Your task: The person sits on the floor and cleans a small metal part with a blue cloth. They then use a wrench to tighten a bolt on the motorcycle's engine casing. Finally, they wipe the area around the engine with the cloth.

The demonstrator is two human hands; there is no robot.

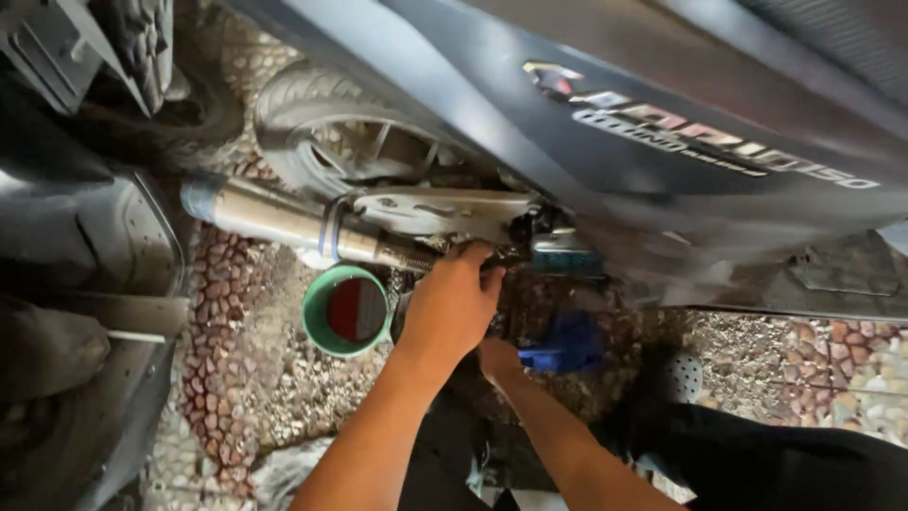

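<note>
Your left hand [452, 301] grips under the scooter [662, 114] by the exhaust pipe [284, 220]; right hand [498, 358] grip unclear, hidden behind it; green funnel [346, 310] beside, pebbled floor [227, 312].

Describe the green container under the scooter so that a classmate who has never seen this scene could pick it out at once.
Start at the dark scooter body and follow the silver exhaust pipe beneath it. Just below the pipe, on the pebbled ground left of the left hand, stands the round green container. It alone is bright green, open-topped, with something red inside.
</note>
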